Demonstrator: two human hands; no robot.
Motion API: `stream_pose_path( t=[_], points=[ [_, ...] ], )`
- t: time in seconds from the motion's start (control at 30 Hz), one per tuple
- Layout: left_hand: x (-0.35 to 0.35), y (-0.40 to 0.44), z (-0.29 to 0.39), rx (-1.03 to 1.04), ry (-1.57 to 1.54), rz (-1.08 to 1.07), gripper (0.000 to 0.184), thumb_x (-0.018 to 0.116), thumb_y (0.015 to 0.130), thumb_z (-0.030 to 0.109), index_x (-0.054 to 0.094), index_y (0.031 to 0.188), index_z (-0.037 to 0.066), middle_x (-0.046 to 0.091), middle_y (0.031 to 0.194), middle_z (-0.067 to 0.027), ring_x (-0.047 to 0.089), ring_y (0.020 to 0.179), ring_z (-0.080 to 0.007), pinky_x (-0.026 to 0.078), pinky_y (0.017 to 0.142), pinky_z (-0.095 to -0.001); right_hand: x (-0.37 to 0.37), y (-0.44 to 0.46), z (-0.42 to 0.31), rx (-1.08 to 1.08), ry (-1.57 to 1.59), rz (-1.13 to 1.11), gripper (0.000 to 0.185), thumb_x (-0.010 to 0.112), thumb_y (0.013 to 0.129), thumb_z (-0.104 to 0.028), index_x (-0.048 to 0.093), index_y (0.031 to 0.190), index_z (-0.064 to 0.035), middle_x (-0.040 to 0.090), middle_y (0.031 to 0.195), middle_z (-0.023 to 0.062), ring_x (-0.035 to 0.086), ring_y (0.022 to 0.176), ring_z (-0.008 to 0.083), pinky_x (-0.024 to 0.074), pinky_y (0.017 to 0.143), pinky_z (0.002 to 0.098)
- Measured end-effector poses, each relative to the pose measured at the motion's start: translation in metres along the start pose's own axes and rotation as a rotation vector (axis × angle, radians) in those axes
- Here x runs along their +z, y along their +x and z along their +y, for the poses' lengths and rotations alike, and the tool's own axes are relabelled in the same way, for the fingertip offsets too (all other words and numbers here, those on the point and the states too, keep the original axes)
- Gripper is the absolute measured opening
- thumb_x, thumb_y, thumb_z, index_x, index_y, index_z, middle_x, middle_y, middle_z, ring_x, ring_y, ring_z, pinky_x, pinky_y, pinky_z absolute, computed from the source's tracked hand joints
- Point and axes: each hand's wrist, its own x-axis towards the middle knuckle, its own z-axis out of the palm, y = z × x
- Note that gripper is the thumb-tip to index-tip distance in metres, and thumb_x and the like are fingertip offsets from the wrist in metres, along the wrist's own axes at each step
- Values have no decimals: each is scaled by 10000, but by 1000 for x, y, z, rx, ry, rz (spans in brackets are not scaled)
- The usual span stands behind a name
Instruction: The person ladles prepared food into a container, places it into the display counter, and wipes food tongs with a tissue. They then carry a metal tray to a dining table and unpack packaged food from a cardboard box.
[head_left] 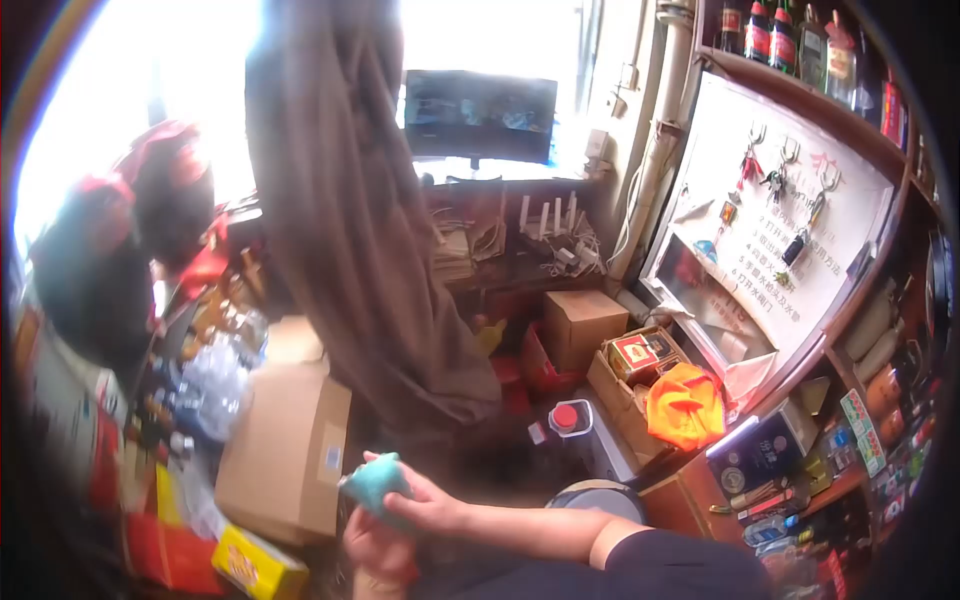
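Observation:
Both hands are together low in the middle of the head view, around a crumpled teal cloth [380, 484]. My right hand [430, 503] comes in from the right with its fingers wrapped on the cloth. Just below it, my left hand [380, 548] is closed against the cloth's underside, somewhat blurred. A small pale or shiny bit shows at the cloth's left edge, too small to make out. Left of the hands stands a large cardboard box [285, 450]. Above them hangs a long brown curtain [350, 200].
A yellow box [258, 565] lies at the lower left, near plastic bottles [215, 385]. An orange cloth [686, 405] rests on cartons at the right. Behind are a monitor [480, 115] and a router [550, 218]. Shelves with bottles line the right side.

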Motion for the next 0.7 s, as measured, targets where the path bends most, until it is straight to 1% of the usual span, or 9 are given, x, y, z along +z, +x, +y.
stream_pose_path(
  t=[0.1, 0.17, 0.3, 0.33, 0.37, 0.43, 0.5, 0.67, 0.7],
  points=[
    [48, 121, -36, -231, 11, -461, 601, 424, 956, 412, 305, 1427, 58, 377, 1449, -103, 356, 1335, -266, 226, 1130, -423, -66, 91, -44, -149, -63, 307, 293, 457, 975, -152, 537, 1206, 10, 585, 1217, 94, 542, 1097, 160, 428, 937, 289],
    [85, 186, -85, 8, 687, -672, 766, 463, 942, 378, 48, 1490, 39, 145, 1548, -99, 145, 1424, -229, 102, 1150, -377, -147, 122, -24, 40, 18, 463, 328, 497, 977, -301, 578, 1116, -15, 629, 964, 52, 610, 849, 134, 500, 742, 273],
    [104, 316, -136, 272, 1452, -944, 718, 452, 933, 107, 2, 1478, -20, 99, 1548, -152, 68, 1431, -223, 62, 1127, -316, -271, 181, -30, 119, 130, 614, 358, 511, 958, -384, 567, 945, -30, 602, 785, 68, 631, 633, 180, 516, 562, 311],
    [112, 348, -152, 327, 1404, -934, 633, 438, 937, 70, 116, 1474, -24, 191, 1522, -149, 161, 1409, -225, 113, 1122, -319, -309, 195, -21, -17, 126, 531, 330, 541, 938, -354, 573, 954, -26, 606, 839, 73, 636, 663, 183, 515, 553, 312],
    [122, 378, -171, 303, 1201, -743, 426, 450, 943, 75, 391, 1357, -1, 466, 1339, -128, 424, 1256, -204, 285, 1069, -329, -342, 213, -20, -200, -344, 422, 330, 588, 888, -322, 571, 1004, -14, 606, 898, 94, 643, 711, 217, 525, 590, 331],
    [160, 454, -194, -82, 695, -387, 217, 462, 957, 153, 541, 1134, 57, 613, 1029, -57, 580, 966, -168, 451, 904, -349, -410, 253, -55, -560, -1333, 204, 429, 682, 789, -259, 565, 1103, 9, 608, 1015, 136, 655, 806, 283, 544, 663, 368],
    [195, 539, -210, -366, 445, -302, 180, 503, 939, 233, 548, 1019, 79, 602, 1020, -43, 606, 861, -167, 519, 746, -338, -464, 296, -140, -304, -1529, -21, 546, 738, 701, -242, 570, 1159, 3, 615, 1106, 138, 615, 976, 328, 523, 831, 416],
    [255, 768, -202, 837, 1401, -470, 99, 498, 921, 95, 580, 934, 39, 621, 792, -62, 598, 707, -159, 472, 635, -299, -663, 426, -324, -686, -2157, 475, 455, 679, 716, -229, 611, 1112, -17, 601, 1070, 156, 528, 1062, 330, 426, 911, 434],
    [265, 792, -202, 1098, 1612, -525, 117, 490, 899, 68, 590, 945, 27, 628, 801, -123, 620, 719, -248, 481, 630, -349, -689, 449, -359, -362, -2304, 635, 399, 630, 776, -268, 619, 1095, -29, 563, 1122, 164, 498, 1057, 320, 400, 930, 454]
  ],
)
